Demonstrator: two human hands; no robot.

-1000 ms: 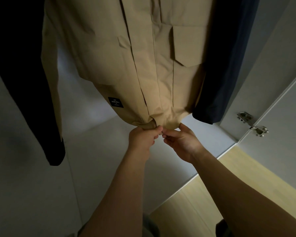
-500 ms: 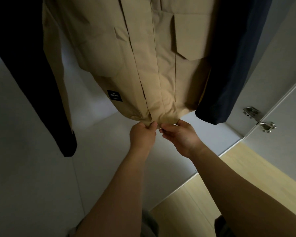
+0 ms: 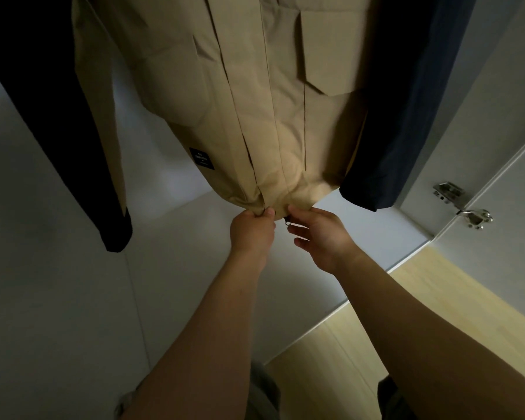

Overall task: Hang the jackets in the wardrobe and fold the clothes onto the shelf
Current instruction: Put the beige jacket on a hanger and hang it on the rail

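**Both hands at tan jacket hem, zipper end**

Tan jacket [image 3: 255, 101] hanging inside wardrobe, hem directly above both hands. Left hand [image 3: 250, 230] curled, pinching hem fabric at left side of front placket. Right hand [image 3: 320, 234] just beside it, thumb and forefinger at small dark zipper pull [image 3: 287, 221] below the hem edge; remaining fingers loosely spread, not on fabric. Hands near each other, not touching.

Dark navy garment [image 3: 406, 116] hanging to the right of the jacket, overlapping its right edge. Another dark garment [image 3: 43, 116] to the left, its sleeve end hanging lower than the jacket hem. Small dark label [image 3: 202, 158] on jacket's lower left front, text unreadable.

Jacket top, hanger and rail cut off by the frame. Right-hand pinch on the pull partly hidden and small: actual grip can't be confirmed. Metal hinge [image 3: 461, 204] on wardrobe door at right. Wood floor [image 3: 406, 313] lower right. Lighting dim.
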